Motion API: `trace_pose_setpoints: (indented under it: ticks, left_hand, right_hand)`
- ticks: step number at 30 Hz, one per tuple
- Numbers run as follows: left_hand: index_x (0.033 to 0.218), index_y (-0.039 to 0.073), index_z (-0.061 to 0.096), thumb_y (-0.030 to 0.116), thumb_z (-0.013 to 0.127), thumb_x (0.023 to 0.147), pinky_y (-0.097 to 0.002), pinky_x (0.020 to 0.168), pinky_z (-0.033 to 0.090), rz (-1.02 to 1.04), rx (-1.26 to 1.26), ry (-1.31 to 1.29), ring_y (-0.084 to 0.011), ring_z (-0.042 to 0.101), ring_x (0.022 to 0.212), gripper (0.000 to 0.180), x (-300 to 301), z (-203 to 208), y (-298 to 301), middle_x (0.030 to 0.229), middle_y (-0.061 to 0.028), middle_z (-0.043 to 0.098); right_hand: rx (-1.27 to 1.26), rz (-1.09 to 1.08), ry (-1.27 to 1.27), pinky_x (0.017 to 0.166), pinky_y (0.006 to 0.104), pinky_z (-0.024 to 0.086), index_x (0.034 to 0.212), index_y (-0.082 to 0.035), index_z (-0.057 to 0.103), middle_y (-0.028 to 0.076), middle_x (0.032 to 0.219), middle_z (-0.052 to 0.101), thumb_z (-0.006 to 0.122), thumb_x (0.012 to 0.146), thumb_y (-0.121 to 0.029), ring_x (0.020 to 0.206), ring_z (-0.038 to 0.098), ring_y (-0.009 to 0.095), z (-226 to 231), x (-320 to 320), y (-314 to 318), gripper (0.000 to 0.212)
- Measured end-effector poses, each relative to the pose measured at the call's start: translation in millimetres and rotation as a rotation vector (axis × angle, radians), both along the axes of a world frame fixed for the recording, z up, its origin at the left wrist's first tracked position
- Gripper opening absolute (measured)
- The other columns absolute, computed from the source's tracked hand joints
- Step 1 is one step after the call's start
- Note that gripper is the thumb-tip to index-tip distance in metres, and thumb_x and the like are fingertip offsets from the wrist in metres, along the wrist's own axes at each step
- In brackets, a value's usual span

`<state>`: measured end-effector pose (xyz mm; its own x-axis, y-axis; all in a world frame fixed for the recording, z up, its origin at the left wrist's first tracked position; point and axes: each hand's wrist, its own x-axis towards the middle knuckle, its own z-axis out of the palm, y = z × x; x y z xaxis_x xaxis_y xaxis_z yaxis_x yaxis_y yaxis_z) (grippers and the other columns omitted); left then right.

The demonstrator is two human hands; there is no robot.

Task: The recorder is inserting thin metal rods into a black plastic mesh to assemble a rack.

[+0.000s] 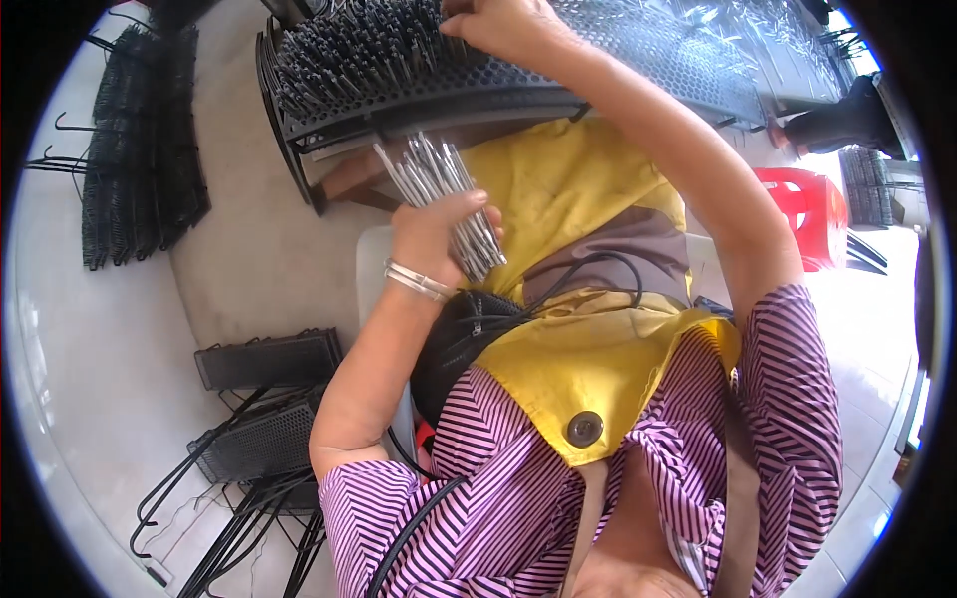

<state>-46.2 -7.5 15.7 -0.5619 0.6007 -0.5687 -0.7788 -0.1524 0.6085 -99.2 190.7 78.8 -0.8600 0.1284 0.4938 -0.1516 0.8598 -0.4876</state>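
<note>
My left hand (436,234) grips a bundle of thin grey metal rods (447,194) that fan upward above my lap. My right hand (501,25) reaches to the top of the view, fingers pinched on the black perforated panel (478,85); whether it holds a rod there is hidden. The panel's left part bristles with many dark pins (364,50) standing in its holes; its right part shows bare holes. A silver bracelet circles my left wrist. I wear a purple striped shirt and a yellow apron.
Black wire racks (140,149) lie on the floor at the upper left. More black mesh panels and wire frames (261,419) are stacked at the lower left. A red plastic stool (805,211) stands at the right. A small black pouch (467,334) rests on my lap.
</note>
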Motion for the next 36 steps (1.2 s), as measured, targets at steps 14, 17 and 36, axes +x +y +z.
trace_pose_setpoints:
  ticks: [14,17,36]
  left_hand:
    - [0.087,-0.002,0.052,0.0,0.06,0.071,-0.0333,0.053,0.053,-0.074,0.011,0.046,-0.021,0.06,0.063,0.017,0.0,2.4,0.6,0.071,-0.0098,0.057]
    - [0.087,-0.003,0.054,-0.004,0.06,0.068,-0.0323,0.052,0.051,-0.039,0.054,0.065,-0.0218,0.059,0.059,0.019,2.5,3.3,4.5,0.072,-0.0118,0.059]
    - [0.082,-0.006,0.057,-0.004,0.06,0.069,-0.0371,0.055,0.054,-0.069,-0.12,0.058,-0.0252,0.062,0.066,0.014,8.7,3.3,10.2,0.075,-0.0152,0.061]
  right_hand:
    - [0.294,-0.047,0.376,0.057,0.0299,0.049,0.088,0.004,0.058,0.013,0.074,0.061,0.065,0.072,-0.016,0.063,0.06,0.019,-25.0,61.6,-17.8,0.026]
    - [-0.565,0.01,-0.25,0.056,0.0283,0.046,0.082,0.005,0.059,0.012,0.067,0.06,0.067,0.069,-0.02,0.061,0.058,0.015,-33.5,97.5,-46.4,0.029]
    - [-1.154,-0.117,-0.582,0.043,0.0239,0.048,0.071,0.006,0.057,0.01,0.062,0.057,0.064,0.071,-0.006,0.051,0.057,0.015,-31.8,125.5,-27.4,0.014]
